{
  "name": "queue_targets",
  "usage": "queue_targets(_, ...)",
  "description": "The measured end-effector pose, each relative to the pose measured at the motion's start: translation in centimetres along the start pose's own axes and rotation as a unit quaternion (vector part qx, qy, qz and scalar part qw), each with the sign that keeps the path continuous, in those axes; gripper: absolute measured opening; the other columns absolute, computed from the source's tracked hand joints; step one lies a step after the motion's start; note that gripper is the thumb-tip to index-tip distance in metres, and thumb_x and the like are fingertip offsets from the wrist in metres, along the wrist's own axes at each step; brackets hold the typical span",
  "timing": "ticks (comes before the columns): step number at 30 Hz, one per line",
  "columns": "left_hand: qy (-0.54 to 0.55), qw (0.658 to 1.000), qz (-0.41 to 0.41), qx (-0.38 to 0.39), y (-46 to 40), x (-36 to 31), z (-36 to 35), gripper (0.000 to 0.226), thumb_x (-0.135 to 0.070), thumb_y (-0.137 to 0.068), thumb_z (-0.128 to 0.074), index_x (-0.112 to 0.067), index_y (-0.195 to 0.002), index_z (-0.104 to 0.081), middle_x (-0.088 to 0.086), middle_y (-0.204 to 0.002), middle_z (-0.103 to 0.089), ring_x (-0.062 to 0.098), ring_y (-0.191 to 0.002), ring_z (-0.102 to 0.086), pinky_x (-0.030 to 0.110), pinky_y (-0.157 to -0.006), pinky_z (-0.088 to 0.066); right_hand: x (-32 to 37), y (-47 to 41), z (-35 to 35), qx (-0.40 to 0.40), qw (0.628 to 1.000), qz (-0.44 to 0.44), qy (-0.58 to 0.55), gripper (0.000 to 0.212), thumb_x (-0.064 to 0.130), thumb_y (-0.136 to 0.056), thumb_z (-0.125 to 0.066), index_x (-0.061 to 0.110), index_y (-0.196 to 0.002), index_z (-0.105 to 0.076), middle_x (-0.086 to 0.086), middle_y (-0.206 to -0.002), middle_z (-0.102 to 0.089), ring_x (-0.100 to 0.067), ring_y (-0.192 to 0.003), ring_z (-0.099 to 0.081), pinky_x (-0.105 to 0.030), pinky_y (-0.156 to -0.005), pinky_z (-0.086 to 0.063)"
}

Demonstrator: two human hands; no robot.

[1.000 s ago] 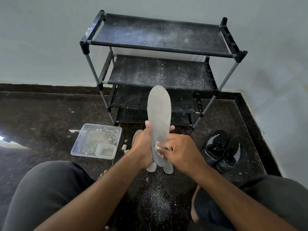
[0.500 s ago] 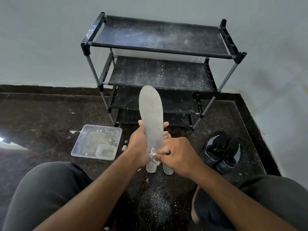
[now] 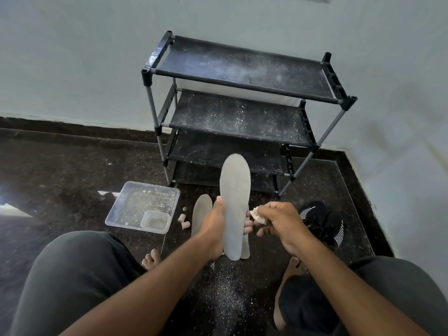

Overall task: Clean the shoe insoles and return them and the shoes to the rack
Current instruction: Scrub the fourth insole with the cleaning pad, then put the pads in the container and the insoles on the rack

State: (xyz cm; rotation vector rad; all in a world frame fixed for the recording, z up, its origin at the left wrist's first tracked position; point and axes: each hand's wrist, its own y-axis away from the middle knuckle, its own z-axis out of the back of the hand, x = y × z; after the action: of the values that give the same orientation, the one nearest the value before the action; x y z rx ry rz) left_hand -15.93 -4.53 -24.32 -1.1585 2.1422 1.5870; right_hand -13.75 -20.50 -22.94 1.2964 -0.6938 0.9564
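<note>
My right hand's fingers [image 3: 263, 231] were curled round a small crumpled white wipe [image 3: 258, 215], pinching it just off the right edge of the long pale grey foam insole [image 3: 234, 202]. Half a second before, that wipe had been pressed against the insole's near heel end; now it had lifted clear and sat beside the insole, not touching its face. I read this as the end of one rubbing stroke, either a pause to check the surface or the finish of this side.

My left hand [image 3: 214, 229] gripped the insole from the left, thumb across the front and fingertips showing past the right edge. It held the insole upright, toe end pointing far, towards the rack. The insole had also shifted slightly right and risen in the view.

A second grey insole [image 3: 201, 215] lay on the dark speckled stone floor [image 3: 72, 170] just left of my left hand, and part of another edge showed behind the held one. White powder dusted the floor near my feet.

The pair of black knit shoes with white stripes [image 3: 322, 223] sat on the floor to the right. A clear square plastic tray [image 3: 135, 202] lay to the left. The black four-shelf fabric shoe rack [image 3: 242, 117] stood far against the wall, its shelves dusty, nothing returned to it yet.
</note>
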Motion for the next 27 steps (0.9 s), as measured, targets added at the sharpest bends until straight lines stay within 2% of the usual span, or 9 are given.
queue_targets(3, -0.017, 0.999, 0.03, -0.038, -1.2, 1.7, 0.4, 0.074, -0.059, -0.109, -0.027, 0.005, -0.102, -0.065, 0.03, -0.099, -0.076, 0.039, -0.085, -0.076, 0.047, -0.076, -0.066, -1.3, -0.6, -0.6, -0.017, 0.997, 0.019, 0.073, 0.007, 0.003, -0.08, -0.065, -0.002, -0.085, -0.064, -0.017, -0.07, -0.07, -0.024, -0.057, -0.061, -0.034, -0.05, -0.05)
queue_targets(7, -0.007, 0.997, 0.056, -0.052, -3.2, 3.5, 0.5, 0.081, -0.063, -0.107, -0.029, 0.009, -0.122, -0.061, 0.028, -0.095, -0.076, 0.04, -0.077, -0.074, 0.055, -0.079, -0.064, -3.0, -2.0, -0.9, -0.063, 0.985, 0.028, 0.161, 0.009, 0.015, -0.081, -0.065, 0.018, -0.088, -0.068, -0.007, -0.068, -0.072, -0.017, -0.05, -0.061, -0.026, -0.044, -0.044)
queue_targets(10, -0.028, 0.997, 0.055, -0.052, -4.5, 4.2, -0.2, 0.071, -0.058, -0.109, -0.028, 0.005, -0.115, -0.059, 0.025, -0.086, -0.076, 0.036, -0.071, -0.075, 0.048, -0.07, -0.065, -3.9, -3.2, -0.1, -0.041, 0.988, -0.048, 0.139, 0.021, 0.014, -0.087, -0.062, -0.003, -0.079, -0.072, -0.019, -0.068, -0.069, -0.022, -0.054, -0.054, -0.032, -0.049, -0.042)
queue_targets(12, -0.047, 0.996, 0.054, -0.059, -5.3, 4.8, -1.3, 0.066, -0.055, -0.11, -0.028, 0.003, -0.109, -0.061, 0.021, -0.074, -0.076, 0.032, -0.062, -0.074, 0.043, -0.063, -0.064, -4.2, -3.8, 0.8, -0.018, 0.99, -0.101, 0.092, 0.024, 0.014, -0.09, -0.066, -0.009, -0.085, -0.072, -0.019, -0.069, -0.066, -0.024, -0.056, -0.05, -0.031, -0.048, -0.041)
queue_targets(16, -0.067, 0.993, 0.06, -0.071, -8.2, 7.6, -3.1, 0.059, -0.052, -0.111, -0.03, -0.006, -0.138, -0.054, 0.021, -0.084, -0.078, 0.03, -0.064, -0.077, 0.034, -0.05, -0.059, -5.9, -6.0, 2.6, -0.038, 0.983, -0.154, 0.092, 0.022, 0.015, -0.087, -0.076, -0.006, -0.088, -0.072, -0.012, -0.066, -0.064, -0.013, -0.045, -0.046, -0.024, -0.04, -0.037)
queue_targets(18, -0.1, 0.991, 0.04, -0.083, -9.7, 9.3, -3.6, 0.048, -0.047, -0.113, -0.028, -0.016, -0.139, -0.053, 0.017, -0.105, -0.076, 0.03, -0.083, -0.075, 0.036, -0.065, -0.061, -7.4, -8.0, 3.5, -0.065, 0.976, -0.195, 0.077, 0.017, 0.008, -0.083, -0.077, -0.008, -0.086, -0.071, -0.013, -0.068, -0.063, -0.013, -0.044, -0.044, -0.023, -0.037, -0.032)
queue_targets(21, -0.199, 0.976, -0.008, -0.09, -12.1, 11.4, -3.5, 0.052, -0.048, -0.112, -0.03, -0.015, -0.145, -0.054, 0.014, -0.131, -0.066, 0.035, -0.119, -0.063, 0.05, -0.103, -0.053, -9.5, -11.0, 5.3, -0.076, 0.965, -0.238, 0.075, 0.013, 0.003, -0.08, -0.078, -0.006, -0.075, -0.069, -0.014, -0.065, -0.061, -0.013, -0.041, -0.041, -0.02, -0.034, -0.027)
queue_targets(24, -0.326, 0.94, -0.05, -0.085, -16.9, 14.9, -1.3, 0.054, -0.054, -0.107, -0.037, -0.018, -0.14, -0.06, 0.011, -0.119, -0.071, 0.039, -0.111, -0.067, 0.058, -0.099, -0.054, -12.2, -13.8, 7.1, -0.106, 0.958, -0.247, 0.101, 0.022, 0.0, -0.083, -0.074, -0.003, -0.064, -0.065, -0.012, -0.055, -0.057, -0.014, -0.041, -0.041, -0.018, -0.033, -0.028)
queue_targets(27, -0.452, 0.889, -0.067, -0.038, -16.8, 13.0, -1.7, 0.049, -0.041, -0.111, -0.036, -0.004, -0.131, -0.061, 0.016, -0.111, -0.07, 0.037, -0.102, -0.068, 0.048, -0.093, -0.056, -15.3, -17.3, 8.0, -0.132, 0.952, -0.253, 0.108, 0.025, -0.001, -0.084, -0.072, -0.003, -0.062, -0.061, -0.015, -0.057, -0.056, -0.017, -0.041, -0.042, -0.016, -0.032, -0.029)
